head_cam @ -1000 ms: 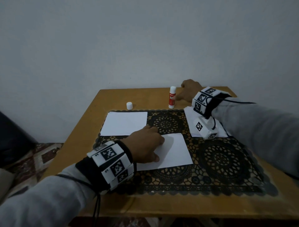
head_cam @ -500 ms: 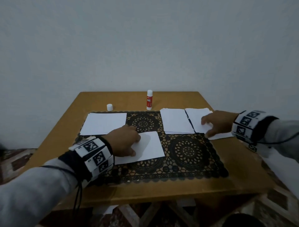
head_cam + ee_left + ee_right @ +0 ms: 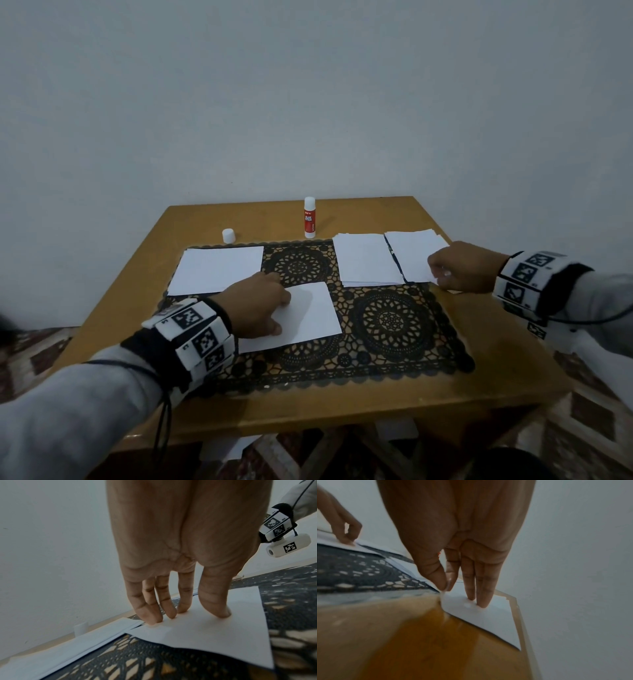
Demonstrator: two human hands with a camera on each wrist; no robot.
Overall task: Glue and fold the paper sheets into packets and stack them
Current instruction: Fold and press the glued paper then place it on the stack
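Left hand (image 3: 255, 305) flat-ish on the middle sheet (image 3: 308, 317) on the lace mat (image 3: 394, 322), fingertips (image 3: 152, 619) straight and slightly spread, pressing the paper down, probably to keep it from sliding while the other hand fetches more. Right hand (image 3: 462, 267) at the far-right pile (image 3: 411, 253) near the table (image 3: 342, 407) edge: thumb and index pinch a sheet corner (image 3: 444, 588) and lift it, other two fingers (image 3: 483, 599) held together press the pile so just one sheet peels off, I'd guess. Second pile (image 3: 366, 260) just beside it, touching or nearly. Another sheet (image 3: 215, 270) lies at left, looks like where packets get stacked, can't confirm. Glue stick (image 3: 309, 219) upright at back, cap (image 3: 228, 235) off and well apart, so ready for gluing. Likely step: taking a new sheet, gluing not yet begun
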